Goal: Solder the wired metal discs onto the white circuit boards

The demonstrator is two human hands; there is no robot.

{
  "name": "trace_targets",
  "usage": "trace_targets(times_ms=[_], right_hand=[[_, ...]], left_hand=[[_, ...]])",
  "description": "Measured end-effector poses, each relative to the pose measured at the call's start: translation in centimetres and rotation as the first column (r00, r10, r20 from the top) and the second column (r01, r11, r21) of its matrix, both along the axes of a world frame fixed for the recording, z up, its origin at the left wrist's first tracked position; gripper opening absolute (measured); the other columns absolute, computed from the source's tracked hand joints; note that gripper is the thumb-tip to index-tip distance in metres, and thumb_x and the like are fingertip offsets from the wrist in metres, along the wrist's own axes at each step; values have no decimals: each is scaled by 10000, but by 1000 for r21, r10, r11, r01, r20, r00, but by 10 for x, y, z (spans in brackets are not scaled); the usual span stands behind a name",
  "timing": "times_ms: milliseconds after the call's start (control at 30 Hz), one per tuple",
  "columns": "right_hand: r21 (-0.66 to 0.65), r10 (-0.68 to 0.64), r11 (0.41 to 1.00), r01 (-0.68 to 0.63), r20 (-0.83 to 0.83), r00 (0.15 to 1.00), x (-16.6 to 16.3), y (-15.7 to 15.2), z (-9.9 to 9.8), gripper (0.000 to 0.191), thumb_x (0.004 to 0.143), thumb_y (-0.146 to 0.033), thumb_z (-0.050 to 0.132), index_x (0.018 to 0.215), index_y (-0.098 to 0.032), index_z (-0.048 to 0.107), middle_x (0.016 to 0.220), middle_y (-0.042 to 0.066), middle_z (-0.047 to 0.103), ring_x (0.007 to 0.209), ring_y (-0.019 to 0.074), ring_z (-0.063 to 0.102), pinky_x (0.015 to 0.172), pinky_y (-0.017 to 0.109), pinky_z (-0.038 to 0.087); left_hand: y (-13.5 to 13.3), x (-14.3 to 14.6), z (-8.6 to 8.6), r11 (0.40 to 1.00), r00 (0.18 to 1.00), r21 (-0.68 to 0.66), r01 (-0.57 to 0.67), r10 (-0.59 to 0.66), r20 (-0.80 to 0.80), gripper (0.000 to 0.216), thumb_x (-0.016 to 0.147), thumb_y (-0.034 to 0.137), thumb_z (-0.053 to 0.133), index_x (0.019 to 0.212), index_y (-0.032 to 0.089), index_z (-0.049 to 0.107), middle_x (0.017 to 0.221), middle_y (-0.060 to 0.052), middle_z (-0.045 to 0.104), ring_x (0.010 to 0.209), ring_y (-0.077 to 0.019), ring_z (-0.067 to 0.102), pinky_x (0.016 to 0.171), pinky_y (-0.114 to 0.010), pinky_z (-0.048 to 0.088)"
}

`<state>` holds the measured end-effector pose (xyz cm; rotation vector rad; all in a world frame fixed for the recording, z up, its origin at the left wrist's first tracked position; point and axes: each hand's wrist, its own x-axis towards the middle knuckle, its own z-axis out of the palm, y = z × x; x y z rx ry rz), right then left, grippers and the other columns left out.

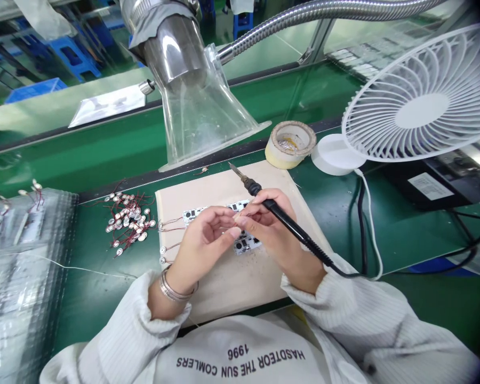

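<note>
My left hand [202,240] is closed, its thumb and fingertips pinched over the circuit boards. What lies between those fingertips is too small to make out. My right hand [278,234] keeps a black soldering iron [290,225] lying across it, tip up and to the left. Its thumb and fingertips also pinch together, meeting the left fingertips. Beneath both hands are white circuit boards [248,245], partly hidden, on a beige mat [220,288]. Small round discs on red wires [162,250] lie at the mat's left edge, some wires leading toward the boards.
A pile of wired discs [130,218] lies left of the mat, near stacked clear trays [20,266]. Behind stand a tape roll [275,154], a clear fume hood [200,117] and a white fan [420,106]. Cables [368,229] run along the right.
</note>
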<state>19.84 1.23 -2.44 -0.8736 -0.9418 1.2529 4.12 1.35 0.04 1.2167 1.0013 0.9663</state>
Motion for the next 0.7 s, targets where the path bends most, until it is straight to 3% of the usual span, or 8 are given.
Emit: trace_targets(times_ms=[133, 400, 700], right_hand=[[5, -25, 1000, 24, 35, 999, -1, -1, -1, 367, 752, -221, 818, 976, -264, 530, 749, -61, 729, 716, 130, 720, 671, 254, 586], [2, -63, 998, 64, 221, 973, 3, -1, 5, 330, 755, -280, 811, 966, -248, 559, 756, -25, 740, 745, 161, 729, 678, 286, 572], [23, -102, 995, 99, 250, 963, 2, 0, 5, 351, 744, -270, 818, 986, -253, 564, 760, -32, 744, 728, 157, 728, 661, 280, 568]], left_hand=[[2, 3, 1, 1000, 997, 4, 20, -20, -81, 108, 860, 252, 676, 811, 157, 668, 635, -4, 688, 586, -93, 640, 563, -179, 523], [4, -6, 5, 980, 937, 195, 35, 36, -347, 106, 855, 247, 664, 806, 164, 708, 667, -6, 687, 592, -92, 596, 540, -183, 468], [7, -7, 7, 987, 948, 159, 5, 46, -314, 130, 863, 258, 660, 784, 171, 717, 677, -6, 695, 616, -98, 614, 562, -188, 479]])
